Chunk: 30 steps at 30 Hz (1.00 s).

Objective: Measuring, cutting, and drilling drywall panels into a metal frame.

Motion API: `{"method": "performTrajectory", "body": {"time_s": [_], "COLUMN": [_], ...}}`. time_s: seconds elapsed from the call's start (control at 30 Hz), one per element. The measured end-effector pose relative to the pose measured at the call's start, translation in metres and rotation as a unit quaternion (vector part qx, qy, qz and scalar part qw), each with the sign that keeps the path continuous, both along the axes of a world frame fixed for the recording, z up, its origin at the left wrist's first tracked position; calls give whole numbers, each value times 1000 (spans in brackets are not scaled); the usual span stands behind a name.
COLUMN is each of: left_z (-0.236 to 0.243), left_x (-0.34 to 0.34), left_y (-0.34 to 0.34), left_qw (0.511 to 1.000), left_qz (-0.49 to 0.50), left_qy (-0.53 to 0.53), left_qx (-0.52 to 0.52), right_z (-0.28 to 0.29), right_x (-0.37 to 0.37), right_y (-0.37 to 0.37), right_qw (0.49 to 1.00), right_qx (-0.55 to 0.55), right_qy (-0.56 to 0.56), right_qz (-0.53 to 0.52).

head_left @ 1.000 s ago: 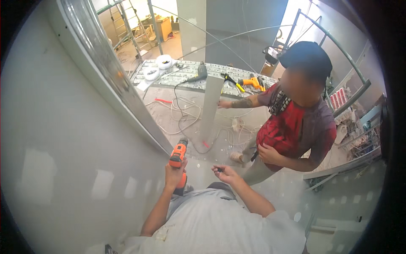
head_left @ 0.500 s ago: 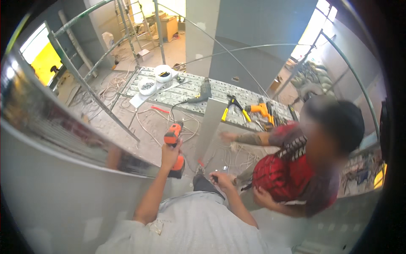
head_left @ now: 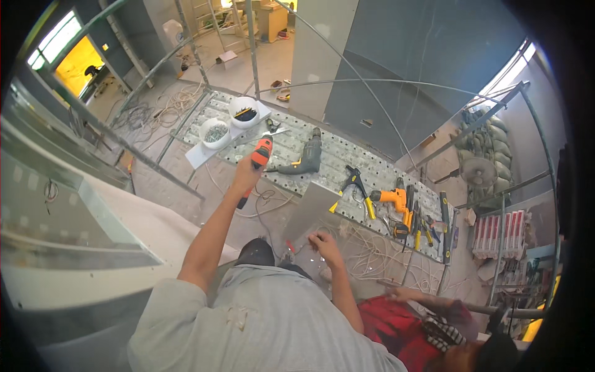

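Observation:
My left hand (head_left: 246, 175) is wrapped round the grip of an orange-and-black cordless drill (head_left: 263, 150), held over the near edge of a perforated metal scaffold platform (head_left: 359, 160). Beyond the drill stand two white tubs: one (head_left: 214, 145) filled with light-coloured screws, the other (head_left: 246, 124) with dark ones. A dark grey corded drill (head_left: 308, 156) lies to the right of my left hand. Lower down, my right hand (head_left: 328, 247) has its fingers curled together near a flat grey board (head_left: 308, 209); what it pinches, if anything, is too small to name.
Yellow-handled pliers (head_left: 354, 181), an orange power tool (head_left: 390, 197) and a spirit level (head_left: 445, 226) lie along the platform. Scaffold tubes (head_left: 377, 111) cross around it. Loose cables (head_left: 372, 251) cover the floor. A co-worker in red (head_left: 387, 325) is close on my right.
My left hand has carried the cordless drill up and forward towards the tubs. My right hand has risen slightly. The co-worker has moved lower in the view as the view shifted.

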State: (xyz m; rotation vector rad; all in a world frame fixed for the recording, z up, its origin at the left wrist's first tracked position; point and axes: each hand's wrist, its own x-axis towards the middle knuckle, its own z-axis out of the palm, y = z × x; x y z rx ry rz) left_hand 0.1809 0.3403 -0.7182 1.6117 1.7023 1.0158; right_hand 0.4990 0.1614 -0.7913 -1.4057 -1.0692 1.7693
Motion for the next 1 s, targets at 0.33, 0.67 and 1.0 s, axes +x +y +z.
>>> {"method": "performTrajectory", "body": {"time_s": [0.33, 0.67, 1.0], "left_z": [-72, -132, -145], "left_x": [-6, 12, 48], "left_y": [123, 206, 245], "left_qw": [966, 900, 906], "left_qz": [-179, -165, -106], "left_qy": [182, 380, 409], "left_qx": [32, 137, 40], "right_z": [53, -73, -134], "right_x": [-69, -166, -199], "right_y": [78, 309, 335], "right_qw": [989, 967, 848], "right_qx": [49, -34, 175], "right_qy": [-141, -76, -454], "right_qz": [20, -241, -211]}}
